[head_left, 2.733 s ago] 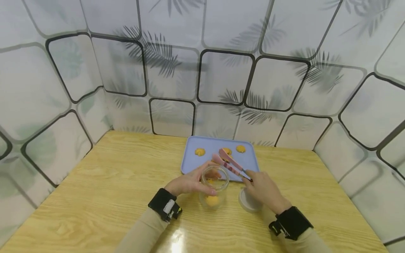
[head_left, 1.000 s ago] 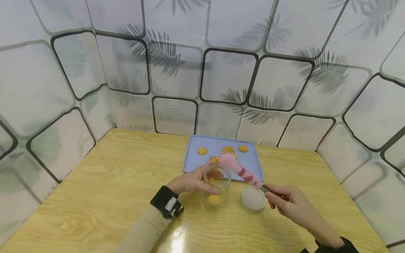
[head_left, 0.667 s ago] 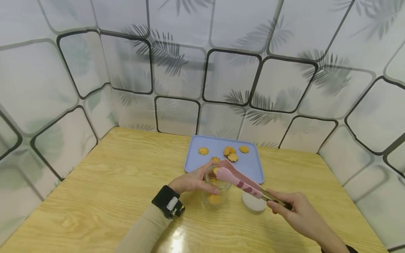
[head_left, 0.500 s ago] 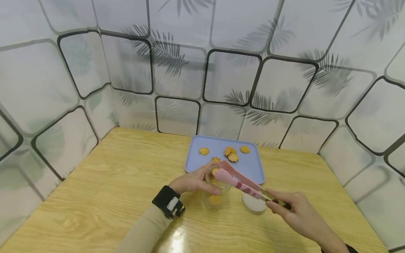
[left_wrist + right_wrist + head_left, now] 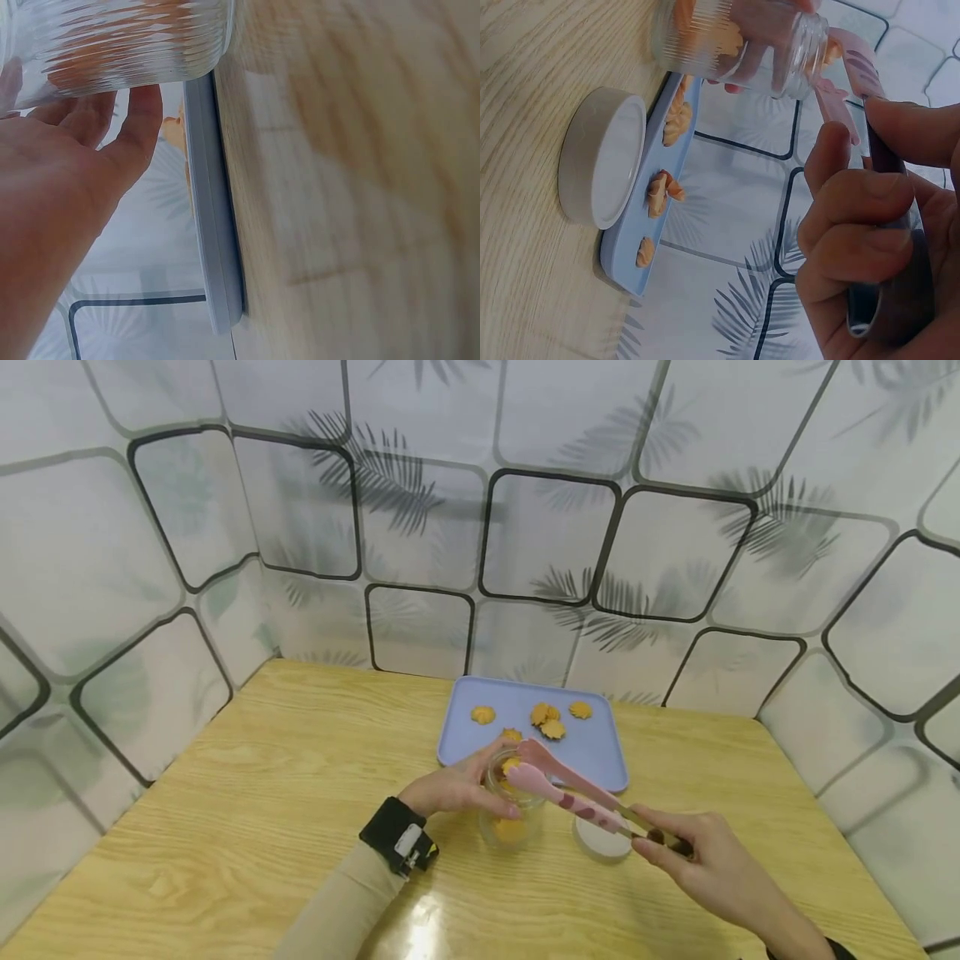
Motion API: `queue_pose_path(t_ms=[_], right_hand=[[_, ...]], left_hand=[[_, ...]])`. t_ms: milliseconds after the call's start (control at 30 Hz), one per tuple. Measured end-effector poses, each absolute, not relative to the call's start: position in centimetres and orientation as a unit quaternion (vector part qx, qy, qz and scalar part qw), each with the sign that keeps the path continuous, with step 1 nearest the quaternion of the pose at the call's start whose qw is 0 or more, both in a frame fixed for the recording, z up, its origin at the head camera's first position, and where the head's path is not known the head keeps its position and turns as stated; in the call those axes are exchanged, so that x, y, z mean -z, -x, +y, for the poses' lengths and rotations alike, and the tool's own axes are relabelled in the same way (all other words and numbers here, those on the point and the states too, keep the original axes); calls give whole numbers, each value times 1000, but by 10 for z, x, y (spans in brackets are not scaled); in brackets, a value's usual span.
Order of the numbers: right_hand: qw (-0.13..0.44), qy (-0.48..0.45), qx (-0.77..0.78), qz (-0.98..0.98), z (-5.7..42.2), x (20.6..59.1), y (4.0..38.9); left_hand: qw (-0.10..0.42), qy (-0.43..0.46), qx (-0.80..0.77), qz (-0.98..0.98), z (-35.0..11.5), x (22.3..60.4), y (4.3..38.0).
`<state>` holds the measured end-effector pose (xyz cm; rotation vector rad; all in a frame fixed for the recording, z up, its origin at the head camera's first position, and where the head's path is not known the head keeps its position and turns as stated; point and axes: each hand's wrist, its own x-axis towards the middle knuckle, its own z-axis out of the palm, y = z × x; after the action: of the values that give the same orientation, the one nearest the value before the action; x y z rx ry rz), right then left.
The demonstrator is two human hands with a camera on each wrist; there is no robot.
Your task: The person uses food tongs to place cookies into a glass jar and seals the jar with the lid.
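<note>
My left hand (image 5: 457, 793) holds a clear glass jar (image 5: 525, 822) around its upper part, thumb on the near side. Inside lie several golden cookies (image 5: 720, 37), seen through the glass. In my right hand (image 5: 705, 860) is a pair of pink-tipped tongs (image 5: 585, 810) with metal handles; their tips are at the jar's mouth. A cookie (image 5: 510, 767) shows by those tips, at the rim. I cannot tell whether the tips still pinch it. Ribbed glass hides part of the left fingers (image 5: 142, 120) in the left wrist view.
Behind the jar lies a blue tray (image 5: 585, 760) with several cookies (image 5: 552, 729) on it. A round white lid (image 5: 603, 842) rests on the wooden table (image 5: 262, 793) right of the jar, under the tongs. Patterned curtain walls (image 5: 420, 627) enclose the table.
The tongs were over the tray 2.7 seconds ago; my right hand has since drawn back rightward and their tips came down to the jar's mouth, where a cookie now shows. My left hand stays put.
</note>
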<state>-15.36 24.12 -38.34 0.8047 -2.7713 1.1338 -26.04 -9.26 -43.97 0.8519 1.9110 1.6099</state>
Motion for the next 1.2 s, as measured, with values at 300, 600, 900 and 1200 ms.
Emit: queue_pose_path(t_ms=[300,600,900,1200], right_hand=[[24,-257,-371,-892,242,383,151],[54,-148,-366,-917,244,382,178],[74,-199,-255,-943,223,420,229],[61,-226,-220,-947,197,433,251]], left_hand=[[238,-328,-577,709,-92,438,262],[242,-357,-607,667,-88,441,266],[240,-360,-605,669,-88,445,264],[216,-386,-589,676,-89,444,266]])
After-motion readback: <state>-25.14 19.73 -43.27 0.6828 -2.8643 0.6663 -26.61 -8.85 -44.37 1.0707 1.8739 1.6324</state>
